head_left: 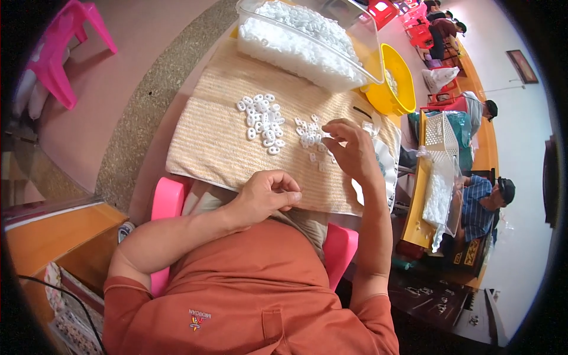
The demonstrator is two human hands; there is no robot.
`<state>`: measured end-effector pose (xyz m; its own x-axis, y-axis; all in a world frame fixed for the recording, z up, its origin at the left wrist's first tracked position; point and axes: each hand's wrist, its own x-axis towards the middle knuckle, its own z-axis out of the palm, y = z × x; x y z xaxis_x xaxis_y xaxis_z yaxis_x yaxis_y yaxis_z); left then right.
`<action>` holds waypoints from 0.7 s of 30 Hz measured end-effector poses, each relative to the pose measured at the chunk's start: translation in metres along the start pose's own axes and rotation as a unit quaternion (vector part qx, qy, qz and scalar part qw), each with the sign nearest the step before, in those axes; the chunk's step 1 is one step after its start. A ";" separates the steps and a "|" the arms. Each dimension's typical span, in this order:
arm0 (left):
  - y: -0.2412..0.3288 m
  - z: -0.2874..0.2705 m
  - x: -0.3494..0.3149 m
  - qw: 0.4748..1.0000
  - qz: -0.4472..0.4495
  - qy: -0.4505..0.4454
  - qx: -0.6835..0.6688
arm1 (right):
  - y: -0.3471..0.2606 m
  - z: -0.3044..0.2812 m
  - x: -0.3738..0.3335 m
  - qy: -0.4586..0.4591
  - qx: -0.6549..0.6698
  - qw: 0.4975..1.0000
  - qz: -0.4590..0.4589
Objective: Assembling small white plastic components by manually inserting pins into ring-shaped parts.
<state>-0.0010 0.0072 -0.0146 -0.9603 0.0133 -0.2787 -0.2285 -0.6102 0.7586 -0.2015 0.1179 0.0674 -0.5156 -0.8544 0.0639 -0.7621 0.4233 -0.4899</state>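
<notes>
My left hand [269, 194] is closed in a pinch over the near edge of a beige striped towel [207, 136]. Whatever may be between its fingertips is hidden. Above a pile of small white plastic pieces [309, 135] hovers my right hand [354, 152], its fingers bent, with a gap between thumb and forefinger. No held thing shows in it. To the left of that pile lies a loose heap of larger white oval pieces [264, 121], with holes in them.
At the towel's far side stands a clear bin [296, 65] full of white pieces, beside a yellow basin [387, 89]. A thin black stick [362, 112] lies near the basin. Pink stools [56, 59] stand at left. Other people [479, 201] sit at right by an orange table [417, 219].
</notes>
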 end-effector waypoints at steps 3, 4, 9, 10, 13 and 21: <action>-0.004 0.000 0.001 1.000 0.018 0.007 -0.014 | 0.004 0.002 -0.010 -0.012 -0.093 0.995 -0.026; -0.003 0.001 0.002 1.000 0.017 0.004 -0.012 | 0.004 0.005 -0.013 -0.018 -0.114 0.993 -0.017; -0.001 0.002 0.001 1.000 0.002 0.013 -0.011 | 0.014 0.013 -0.014 -0.005 -0.122 0.991 -0.048; -0.001 0.002 0.001 1.000 0.002 0.013 -0.011 | 0.013 0.013 -0.013 0.004 -0.132 0.990 -0.048; -0.002 0.002 0.001 1.000 0.004 0.010 -0.029 | 0.007 0.015 -0.011 0.013 -0.132 0.990 -0.041; 0.000 0.002 0.001 1.000 -0.003 0.008 -0.014 | 0.012 0.020 -0.009 -0.012 -0.144 0.988 -0.050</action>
<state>-0.0024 0.0085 -0.0139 -0.9560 0.0040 -0.2934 -0.2298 -0.6321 0.7400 -0.1983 0.1246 0.0438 -0.4258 -0.9016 0.0765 -0.8902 0.4022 -0.2141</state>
